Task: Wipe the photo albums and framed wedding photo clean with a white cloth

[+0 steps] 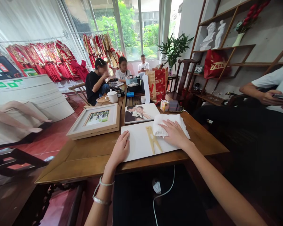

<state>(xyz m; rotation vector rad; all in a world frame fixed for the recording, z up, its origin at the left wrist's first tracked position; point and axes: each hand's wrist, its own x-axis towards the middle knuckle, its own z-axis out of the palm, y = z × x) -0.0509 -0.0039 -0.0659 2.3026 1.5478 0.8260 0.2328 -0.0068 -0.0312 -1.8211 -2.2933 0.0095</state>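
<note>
A white rectangular board (pixel 138 146) lies flat near the front edge of the wooden table. My left hand (pixel 121 147) grips its left edge, with the fingers close together. Spread over a folded white cloth (pixel 166 121), my right hand (pixel 174 133) lies flat, pressing it onto the board's right side. Between the hands, on the board, rests a pale yellow, flat piece (pixel 153 139) with two legs and an oval gap. Just behind the board is a photo panel (pixel 141 113) of a couple. What lies under the cloth is hidden.
Stacked wooden picture frames (pixel 96 121) lie at the left of the table (pixel 85 157). Behind are a white lidded cup (pixel 112 96), a paper bag (pixel 158 84), a small box (pixel 164 105) and a phone (pixel 175 106) on a cable. People sit at the far end and right.
</note>
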